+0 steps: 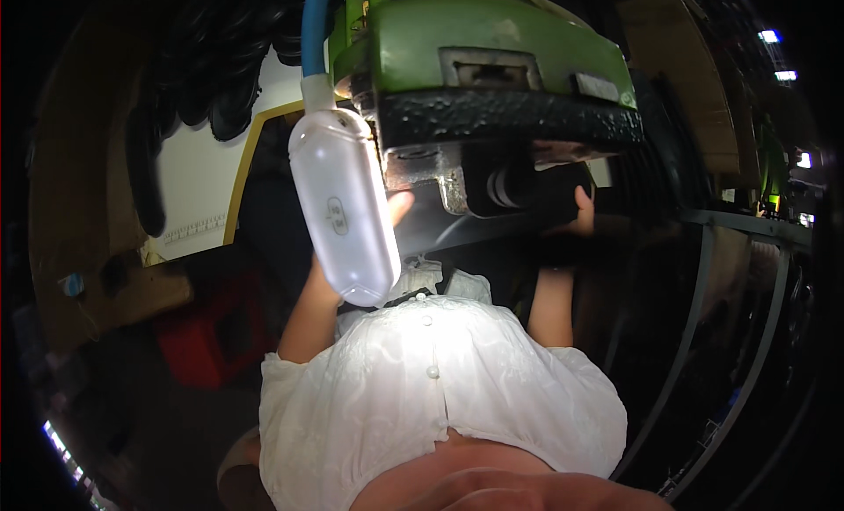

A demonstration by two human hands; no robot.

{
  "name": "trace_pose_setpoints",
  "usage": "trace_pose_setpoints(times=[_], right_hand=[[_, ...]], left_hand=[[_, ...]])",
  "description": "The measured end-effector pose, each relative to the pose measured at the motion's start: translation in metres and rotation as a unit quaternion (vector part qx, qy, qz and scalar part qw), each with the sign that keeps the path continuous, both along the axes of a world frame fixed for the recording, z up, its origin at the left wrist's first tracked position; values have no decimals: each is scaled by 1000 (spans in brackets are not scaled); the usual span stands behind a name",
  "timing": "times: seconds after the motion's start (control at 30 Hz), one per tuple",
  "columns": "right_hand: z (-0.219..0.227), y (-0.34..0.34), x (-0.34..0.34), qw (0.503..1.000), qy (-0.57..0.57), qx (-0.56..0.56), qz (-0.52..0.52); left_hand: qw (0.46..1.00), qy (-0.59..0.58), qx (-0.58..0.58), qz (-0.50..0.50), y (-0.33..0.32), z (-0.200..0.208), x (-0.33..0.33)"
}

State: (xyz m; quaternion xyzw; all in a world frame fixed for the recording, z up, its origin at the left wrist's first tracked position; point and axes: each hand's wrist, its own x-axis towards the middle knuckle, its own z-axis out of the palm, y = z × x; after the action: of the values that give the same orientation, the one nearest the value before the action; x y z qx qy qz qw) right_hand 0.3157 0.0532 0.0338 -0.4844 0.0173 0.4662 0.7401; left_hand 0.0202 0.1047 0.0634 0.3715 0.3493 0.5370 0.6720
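I am looking at a dark workpiece sitting under the black underside of a green machine head, around one o'clock from the middle of my view. My right hand is reaching up to it and resting against its right end; only a thumb and part of the palm are showing, so I cannot tell how tightly it is gripping. My left hand is lying at about eleven o'clock, fingertips touching the bright metal plate below the head; most of it is hiding behind a white oblong lamp hanging from a blue hose, so I cannot tell its grip either. A red crate is sitting at eight o'clock.
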Motion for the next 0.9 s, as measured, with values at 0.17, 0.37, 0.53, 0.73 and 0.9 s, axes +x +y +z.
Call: trace_pose_setpoints(times=[0.17,0.37,0.53,0.73,0.9], right_hand=[[-5,-2,-72,973,-117,184,73],[-5,-4,-106,953,-98,185,218],[15,20,-106,845,-334,217,357],[21,53,-113,773,-348,181,498],[35,68,-114,735,-375,230,516]], left_hand=[[931,334,123,87,-11,16,-42],[891,428,113,99,-29,-28,-96],[950,302,-78,-24,-45,-88,-106],[911,404,52,-59,-71,-167,-63],[914,368,165,-40,-19,-36,14]])
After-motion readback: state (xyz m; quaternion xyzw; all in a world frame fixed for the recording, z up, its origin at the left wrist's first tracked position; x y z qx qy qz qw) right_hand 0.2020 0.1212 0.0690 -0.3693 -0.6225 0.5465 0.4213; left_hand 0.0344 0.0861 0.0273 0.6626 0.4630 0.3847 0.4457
